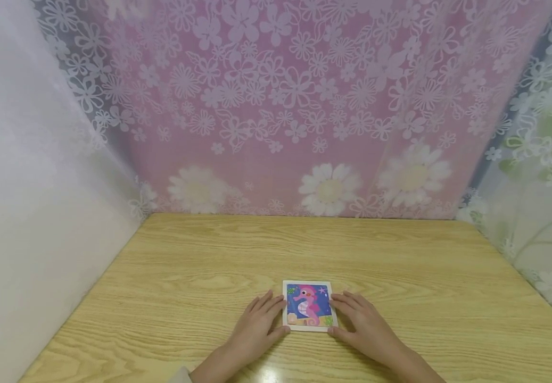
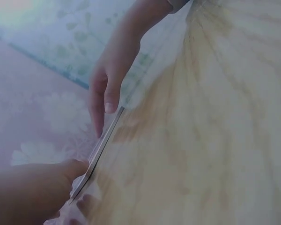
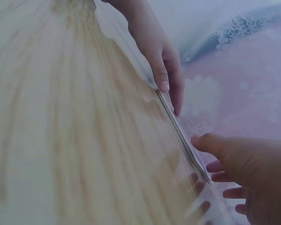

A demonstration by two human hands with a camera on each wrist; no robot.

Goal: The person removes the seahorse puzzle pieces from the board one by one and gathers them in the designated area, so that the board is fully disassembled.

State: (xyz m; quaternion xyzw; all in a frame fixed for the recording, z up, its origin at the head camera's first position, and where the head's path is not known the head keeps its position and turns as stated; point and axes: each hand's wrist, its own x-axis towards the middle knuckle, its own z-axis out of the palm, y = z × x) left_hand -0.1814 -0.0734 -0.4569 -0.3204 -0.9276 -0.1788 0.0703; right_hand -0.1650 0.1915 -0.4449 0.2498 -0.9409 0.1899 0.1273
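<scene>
A small square picture board (image 1: 308, 306) with a white border lies flat on the table, showing a pink seahorse against blue. At its left side is my left hand (image 1: 258, 323), with the thumb by the near corner and the fingertips along the edge. My right hand (image 1: 368, 327) mirrors this on the right side, its fingers extended and relaxed. From the left wrist, the board (image 2: 100, 147) appears edge-on as a thin slab between the two hands. The right wrist view shows the right thumb and spread fingers (image 3: 222, 176) beside that edge.
The wood-grain table (image 1: 199, 266) extends behind and to both sides of the board. A pink floral curtain (image 1: 276, 106) stands along the back edge. Pale fabric (image 1: 41, 186) borders the left side, and a flowered sheer panel (image 1: 544, 213) borders the right.
</scene>
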